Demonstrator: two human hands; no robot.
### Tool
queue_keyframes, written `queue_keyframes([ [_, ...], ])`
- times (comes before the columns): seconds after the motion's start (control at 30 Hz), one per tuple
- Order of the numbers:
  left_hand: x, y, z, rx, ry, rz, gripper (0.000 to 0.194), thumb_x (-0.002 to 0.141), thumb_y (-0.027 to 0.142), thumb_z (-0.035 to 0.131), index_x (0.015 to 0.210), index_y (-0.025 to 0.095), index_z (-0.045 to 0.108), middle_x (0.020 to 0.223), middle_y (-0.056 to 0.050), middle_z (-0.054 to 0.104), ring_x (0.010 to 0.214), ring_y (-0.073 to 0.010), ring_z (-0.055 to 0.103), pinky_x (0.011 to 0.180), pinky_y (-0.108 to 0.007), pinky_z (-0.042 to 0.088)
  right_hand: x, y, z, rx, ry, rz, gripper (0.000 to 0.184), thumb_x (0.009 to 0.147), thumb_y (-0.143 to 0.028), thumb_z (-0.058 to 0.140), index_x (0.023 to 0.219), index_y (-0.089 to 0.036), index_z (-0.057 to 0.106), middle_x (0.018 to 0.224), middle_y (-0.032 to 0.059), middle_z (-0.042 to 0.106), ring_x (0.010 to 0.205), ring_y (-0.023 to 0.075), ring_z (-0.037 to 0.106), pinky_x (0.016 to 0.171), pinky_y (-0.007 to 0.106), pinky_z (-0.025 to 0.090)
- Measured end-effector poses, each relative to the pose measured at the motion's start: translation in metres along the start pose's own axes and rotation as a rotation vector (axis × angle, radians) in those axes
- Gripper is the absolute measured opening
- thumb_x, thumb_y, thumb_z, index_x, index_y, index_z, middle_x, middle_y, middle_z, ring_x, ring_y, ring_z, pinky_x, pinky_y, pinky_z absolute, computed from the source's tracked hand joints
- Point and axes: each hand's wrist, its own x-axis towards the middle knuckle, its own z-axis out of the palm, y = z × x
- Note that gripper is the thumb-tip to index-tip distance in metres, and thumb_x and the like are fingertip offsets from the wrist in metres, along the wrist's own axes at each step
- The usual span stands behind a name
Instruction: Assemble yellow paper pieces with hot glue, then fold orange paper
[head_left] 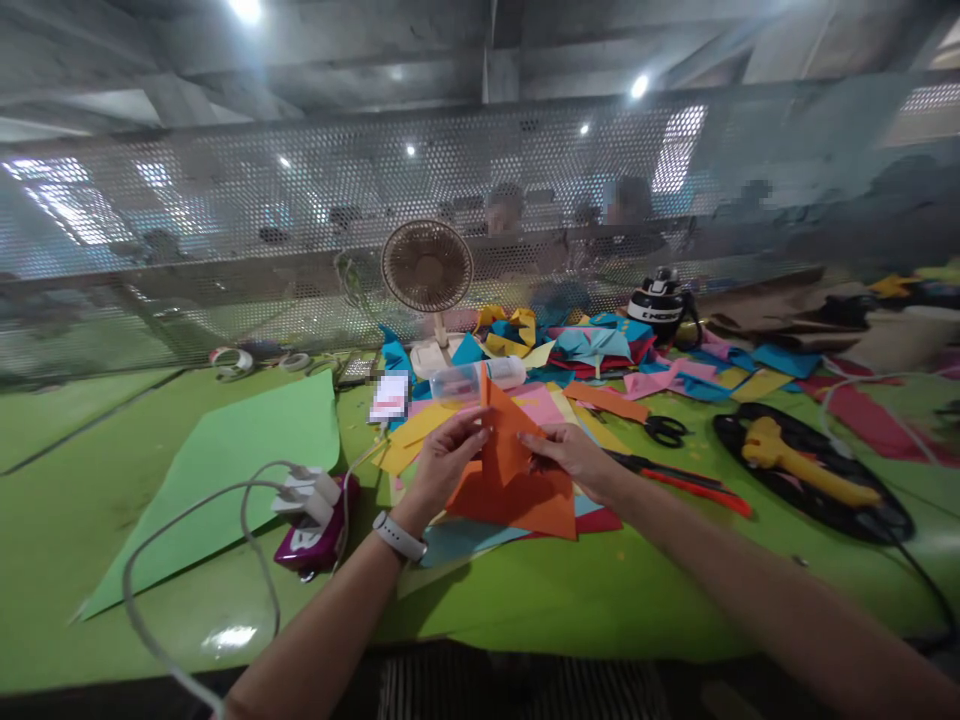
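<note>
A folded piece of orange paper (pixel 508 435) stands up between my two hands over the green table. My left hand (pixel 450 460), with a white band on its wrist, pinches the paper's left edge. On the right side, the fingers of my right hand (pixel 566 455) are closed on the same piece. Beneath it spreads a flat orange sheet (pixel 525 503), lying on blue, yellow and red papers. Right of my right hand are black-handled scissors (pixel 666 431) and a long red-and-black tool (pixel 694 480), perhaps a cutter. My fingers partly cover the folded paper's edges.
A yellow glue gun (pixel 802 465) lies on a black tray (pixel 739 450) at right. Left are a purple power strip (pixel 296 550) with cables and a large green sheet (pixel 247 450). Behind stand a small fan (pixel 427 265), a plastic bottle (pixel 457 382) and crumpled coloured papers (pixel 592 345).
</note>
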Motion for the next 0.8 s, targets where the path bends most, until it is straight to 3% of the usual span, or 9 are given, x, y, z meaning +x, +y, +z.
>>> queue_keyframes([
  [0.17,0.000,0.000,-0.007,0.059,-0.110,-0.052,0.037,0.068,0.032,0.076,0.103,0.019,0.072,0.099,-0.007,0.072,0.081,-0.0171,0.065,0.073,-0.028,0.053,0.000,-0.001,-0.001,-0.003,-0.001,-0.020,0.039,0.066,-0.052,0.074,0.075,-0.015,0.070,0.060,0.0019,0.067,0.051,0.0102,0.057,0.055,0.022,0.042],
  [0.47,0.002,0.004,-0.009,-0.007,-0.092,-0.117,0.045,0.065,0.033,0.079,0.107,0.018,0.070,0.101,-0.006,0.073,0.087,-0.0205,0.068,0.081,-0.034,0.055,-0.002,-0.008,-0.003,-0.009,-0.038,-0.087,0.031,0.063,-0.044,0.079,0.075,-0.017,0.073,0.066,0.0013,0.069,0.056,0.0093,0.055,0.056,0.022,0.041],
  [0.8,0.004,0.004,-0.009,0.059,-0.118,-0.117,0.043,0.065,0.036,0.078,0.104,0.017,0.071,0.090,-0.005,0.074,0.081,-0.0190,0.068,0.083,-0.037,0.055,-0.005,-0.012,0.002,-0.005,0.051,-0.158,0.032,0.061,-0.047,0.077,0.069,-0.017,0.072,0.061,-0.0003,0.064,0.056,0.0105,0.053,0.058,0.025,0.042],
])
